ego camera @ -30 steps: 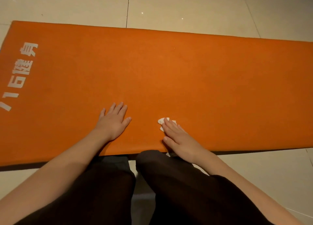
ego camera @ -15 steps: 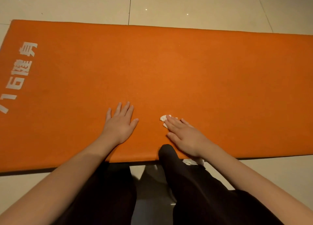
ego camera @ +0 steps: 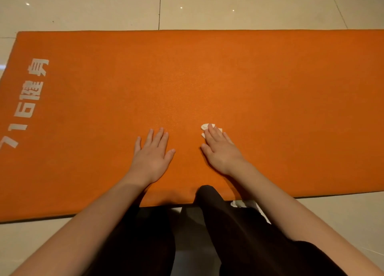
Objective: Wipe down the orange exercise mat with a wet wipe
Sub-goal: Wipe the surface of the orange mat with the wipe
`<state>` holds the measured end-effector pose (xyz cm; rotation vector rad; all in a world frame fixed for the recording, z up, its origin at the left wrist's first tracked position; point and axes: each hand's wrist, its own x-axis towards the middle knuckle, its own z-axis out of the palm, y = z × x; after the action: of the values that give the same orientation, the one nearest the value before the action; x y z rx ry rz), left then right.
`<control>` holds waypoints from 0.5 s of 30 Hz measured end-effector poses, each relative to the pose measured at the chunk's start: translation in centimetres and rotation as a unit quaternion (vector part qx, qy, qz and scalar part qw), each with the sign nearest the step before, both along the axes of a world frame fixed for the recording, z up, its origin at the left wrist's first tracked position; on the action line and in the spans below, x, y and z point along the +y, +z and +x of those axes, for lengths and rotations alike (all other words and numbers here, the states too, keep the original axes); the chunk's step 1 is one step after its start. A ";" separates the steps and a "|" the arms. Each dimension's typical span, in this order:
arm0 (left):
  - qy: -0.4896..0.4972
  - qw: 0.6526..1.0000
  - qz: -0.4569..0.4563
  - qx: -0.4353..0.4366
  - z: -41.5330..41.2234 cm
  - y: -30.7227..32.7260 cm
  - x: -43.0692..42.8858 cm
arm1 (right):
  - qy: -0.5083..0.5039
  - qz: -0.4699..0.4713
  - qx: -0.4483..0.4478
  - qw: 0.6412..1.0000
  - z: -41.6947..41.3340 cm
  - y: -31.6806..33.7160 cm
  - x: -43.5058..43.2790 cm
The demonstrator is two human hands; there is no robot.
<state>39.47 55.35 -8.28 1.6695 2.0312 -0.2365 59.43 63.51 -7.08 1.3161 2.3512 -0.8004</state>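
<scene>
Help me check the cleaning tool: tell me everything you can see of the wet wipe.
The wet wipe is a small white wad, crumpled and soft-looking, lying on the orange mat toward its near edge. The right hand presses it down with straight fingers, covering most of it; only bunched bits poke out past the fingertips. Whether it is damp cannot be told. The left hand rests on the mat beside it, not touching it.

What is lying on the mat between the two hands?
Nothing: between the left hand and the right hand the head view shows only bare mat.
</scene>
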 end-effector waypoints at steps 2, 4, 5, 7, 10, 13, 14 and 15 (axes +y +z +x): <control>0.001 1.000 -0.002 -0.004 0.1 0.0 0.0 | 0.041 -0.027 0.030 0.998 -0.6 0.4 -1.3; 0.002 1.000 -0.006 -0.009 0.0 0.0 0.2 | 0.091 -0.041 0.049 0.994 0.2 0.7 -1.8; 0.003 1.000 -0.010 -0.014 -0.1 0.0 0.4 | 0.107 -0.036 0.042 0.993 0.8 0.7 -1.3; 0.006 0.999 -0.012 -0.030 -0.4 -0.1 1.2 | 0.101 -0.007 0.007 0.995 1.4 0.1 0.6; 0.008 1.000 -0.005 -0.030 -0.3 -0.4 2.0 | 0.009 0.026 -0.024 0.999 0.4 -0.8 2.2; 0.008 1.000 0.013 -0.020 0.0 -0.6 1.6 | 0.028 -0.004 0.008 1.000 -1.2 -0.5 0.1; 0.008 1.000 0.017 -0.019 0.0 -0.6 1.4 | 0.059 -0.013 0.024 0.998 -1.1 -0.2 -0.7; 0.008 1.000 0.019 -0.018 0.0 -0.5 1.3 | 0.086 -0.017 0.033 0.996 -0.7 0.1 -0.9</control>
<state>39.50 56.68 -8.83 1.6682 2.0324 -0.1633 58.74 62.59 -7.01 1.0707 2.4506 -0.8364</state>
